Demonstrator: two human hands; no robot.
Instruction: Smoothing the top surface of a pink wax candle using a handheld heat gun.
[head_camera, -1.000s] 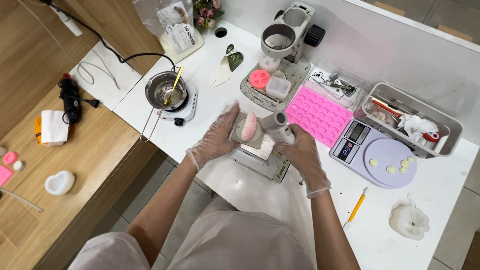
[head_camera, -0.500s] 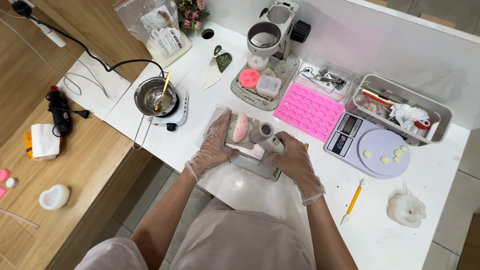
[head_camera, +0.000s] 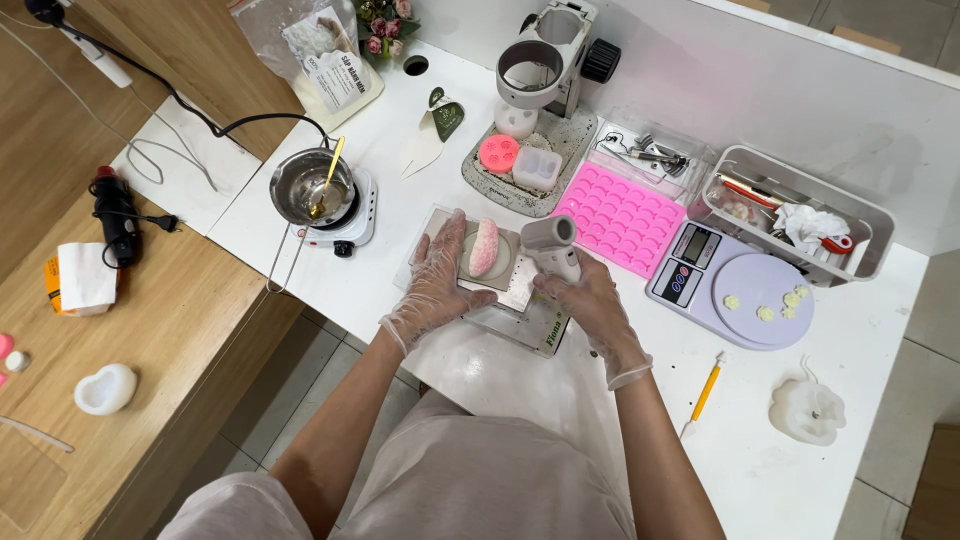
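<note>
Pink oblong mould piece (head_camera: 484, 247) lies on a round disc atop the cutting mat (head_camera: 520, 300), long axis about 12-to-6 o'clock. Left hand (head_camera: 436, 280), gloved, fingers spread flat, touches its 9 o'clock side. Right hand (head_camera: 585, 295) grips a grey heat tool (head_camera: 551, 245), nozzle at the piece's 3 o'clock.

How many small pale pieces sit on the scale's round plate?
5: one at the left, one lower middle, three clustered at the right of the plate.
</note>
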